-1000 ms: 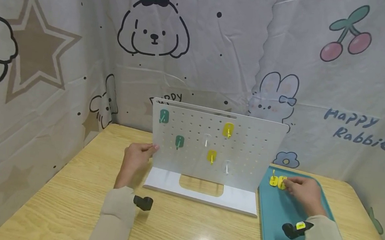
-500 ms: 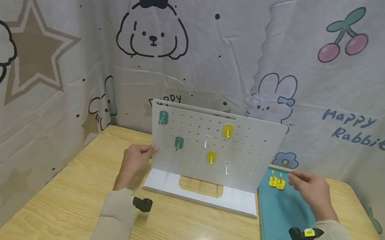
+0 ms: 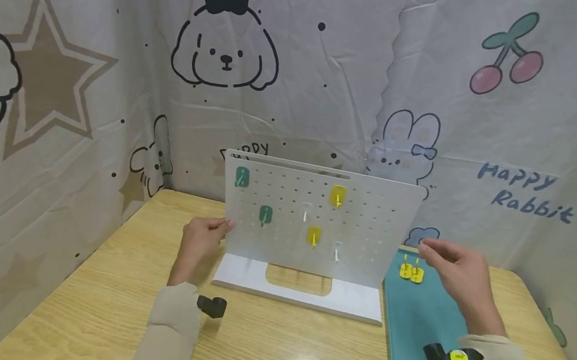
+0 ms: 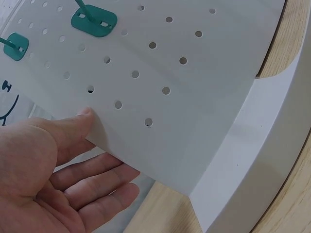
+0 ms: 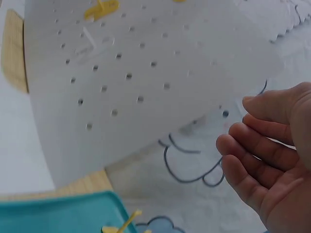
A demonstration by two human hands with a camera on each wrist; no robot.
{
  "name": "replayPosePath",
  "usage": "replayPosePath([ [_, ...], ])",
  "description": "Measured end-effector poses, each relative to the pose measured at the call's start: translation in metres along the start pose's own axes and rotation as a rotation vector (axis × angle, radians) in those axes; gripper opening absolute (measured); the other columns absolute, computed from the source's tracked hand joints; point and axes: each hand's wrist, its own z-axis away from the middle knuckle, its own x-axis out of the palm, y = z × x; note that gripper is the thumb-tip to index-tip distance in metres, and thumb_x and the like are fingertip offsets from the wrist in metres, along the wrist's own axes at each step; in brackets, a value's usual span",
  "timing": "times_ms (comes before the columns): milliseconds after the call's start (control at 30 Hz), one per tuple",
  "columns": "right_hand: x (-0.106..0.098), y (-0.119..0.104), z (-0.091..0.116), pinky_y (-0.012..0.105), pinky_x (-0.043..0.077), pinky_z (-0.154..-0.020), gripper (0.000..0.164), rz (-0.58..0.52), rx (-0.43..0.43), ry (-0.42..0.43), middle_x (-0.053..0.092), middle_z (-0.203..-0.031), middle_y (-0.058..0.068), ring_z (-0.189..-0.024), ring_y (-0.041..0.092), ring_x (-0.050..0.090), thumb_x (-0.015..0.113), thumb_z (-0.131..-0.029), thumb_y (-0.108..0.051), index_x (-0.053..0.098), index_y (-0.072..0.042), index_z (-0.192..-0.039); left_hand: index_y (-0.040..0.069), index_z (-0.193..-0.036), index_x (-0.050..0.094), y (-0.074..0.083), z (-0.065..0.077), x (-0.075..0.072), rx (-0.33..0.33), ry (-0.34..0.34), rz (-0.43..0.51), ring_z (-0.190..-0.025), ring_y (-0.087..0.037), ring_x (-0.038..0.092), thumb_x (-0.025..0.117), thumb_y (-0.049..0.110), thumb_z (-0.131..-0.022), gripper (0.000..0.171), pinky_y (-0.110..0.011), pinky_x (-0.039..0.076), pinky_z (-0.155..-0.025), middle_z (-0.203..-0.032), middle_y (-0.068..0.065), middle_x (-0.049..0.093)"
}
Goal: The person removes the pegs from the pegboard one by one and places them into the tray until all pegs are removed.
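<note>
My left hand [image 3: 201, 241] pinches the left edge of a white pegboard [image 3: 361, 239], thumb in front and fingers behind, as the left wrist view shows. Green hooks [image 3: 265, 215], yellow hooks [image 3: 338, 196] and clear hooks [image 3: 336, 252] are fixed on its face. Two more yellow hooks [image 3: 417, 274] lie side by side at the far end of a teal tray [image 3: 420, 332]. Over that tray hovers my right hand [image 3: 461, 283], fingers loosely bent. In the right wrist view nothing shows between its thumb and fingers; the board's right edge is nearby.
The pegboard stands on a white base [image 3: 350, 299] with a cut-out in its middle. Base and tray rest on a wooden table [image 3: 252, 339]. A printed cloth [image 3: 305, 60] hangs close behind and along both sides.
My right hand has drawn away from the yellow hooks on the tray, then risen and shifted a little toward the board. The left hand keeps its grip on the board's edge.
</note>
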Motion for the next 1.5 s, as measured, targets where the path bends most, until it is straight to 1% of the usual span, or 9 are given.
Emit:
replayPosePath([
  [67,0.0,-0.01,0.0,0.049,0.047,-0.089,0.056,0.0,-0.029,0.001,0.066,-0.121,0.022,-0.113,0.037,0.057,0.061,-0.099,-0.046,0.063,0.0,-0.131,0.008,-0.128,0.068,0.001,-0.001,-0.001,-0.01,0.002,0.001,-0.102,-0.033,0.067,0.063,0.038,-0.1,0.041,-0.048,0.053,-0.083,-0.12,-0.015,0.069],
  [133,0.001,-0.02,0.0,0.04,0.048,-0.087,0.053,0.0,-0.074,0.008,0.067,-0.119,0.02,-0.111,0.035,0.059,0.063,-0.099,-0.043,0.065,0.0,-0.128,0.008,-0.129,0.068,0.001,-0.001,-0.001,-0.017,0.002,0.005,-0.103,-0.033,0.067,0.063,0.038,-0.1,0.042,-0.049,0.052,-0.084,-0.121,-0.015,0.068],
  [267,0.004,-0.037,-0.002,0.021,0.045,-0.081,0.043,0.008,-0.144,0.025,0.069,-0.115,0.017,-0.107,0.03,0.061,0.067,-0.098,-0.036,0.069,-0.001,-0.123,0.009,-0.13,0.067,0.003,-0.003,-0.002,-0.039,0.002,0.018,-0.105,-0.033,0.066,0.062,0.039,-0.1,0.042,-0.05,0.051,-0.087,-0.123,-0.015,0.068],
  [433,0.012,-0.054,-0.002,0.013,0.045,-0.078,0.039,-0.031,-0.187,0.021,0.069,-0.115,0.017,-0.104,0.028,0.064,0.068,-0.098,-0.03,0.069,0.001,-0.122,0.008,-0.129,0.067,0.004,-0.003,-0.003,-0.033,0.003,0.016,-0.106,-0.035,0.066,0.062,0.037,-0.101,0.041,-0.052,0.05,-0.089,-0.124,-0.015,0.067],
  [700,0.028,-0.07,-0.004,0.013,0.049,-0.074,0.032,-0.11,-0.297,0.007,0.072,-0.108,0.014,-0.089,0.003,0.064,0.072,-0.096,-0.023,0.072,0.002,-0.116,0.008,-0.127,0.068,0.002,-0.003,-0.001,-0.013,0.005,0.014,-0.109,-0.035,0.065,0.062,0.038,-0.1,0.041,-0.053,0.05,-0.09,-0.123,-0.016,0.067],
  [767,0.033,-0.075,-0.005,0.014,0.05,-0.074,0.031,-0.127,-0.309,-0.004,0.072,-0.107,0.013,-0.088,0.004,0.065,0.072,-0.095,-0.022,0.072,0.002,-0.115,0.007,-0.127,0.068,0.001,-0.003,0.0,-0.007,0.004,0.012,-0.109,-0.035,0.065,0.062,0.038,-0.101,0.041,-0.053,0.05,-0.089,-0.123,-0.016,0.067],
  [1000,0.049,-0.089,-0.009,0.019,0.052,-0.074,0.029,-0.175,-0.321,-0.059,0.072,-0.107,0.014,-0.092,0.022,0.068,0.072,-0.095,-0.02,0.073,0.002,-0.114,0.008,-0.127,0.069,-0.002,-0.002,0.002,-0.008,0.013,-0.011,-0.103,-0.032,0.067,0.062,0.038,-0.101,0.041,-0.049,0.052,-0.084,-0.12,-0.015,0.069],
  [1167,0.06,-0.094,-0.014,0.021,0.053,-0.073,0.028,-0.167,-0.319,-0.09,0.072,-0.106,0.013,-0.092,0.024,0.069,0.072,-0.096,-0.02,0.073,0.002,-0.114,0.008,-0.128,0.068,-0.002,-0.002,0.002,-0.014,0.01,-0.011,-0.103,-0.031,0.067,0.063,0.037,-0.1,0.04,-0.047,0.053,-0.082,-0.121,-0.014,0.069],
  [1500,0.079,-0.108,-0.023,0.028,0.055,-0.073,0.024,-0.165,-0.356,-0.096,0.074,-0.101,0.009,-0.088,0.021,0.069,0.074,-0.094,-0.02,0.076,-0.002,-0.108,0.008,-0.127,0.068,-0.001,-0.004,0.002,-0.002,0.021,-0.018,-0.101,-0.032,0.068,0.063,0.037,-0.1,0.04,-0.044,0.054,-0.079,-0.117,-0.015,0.07],
])
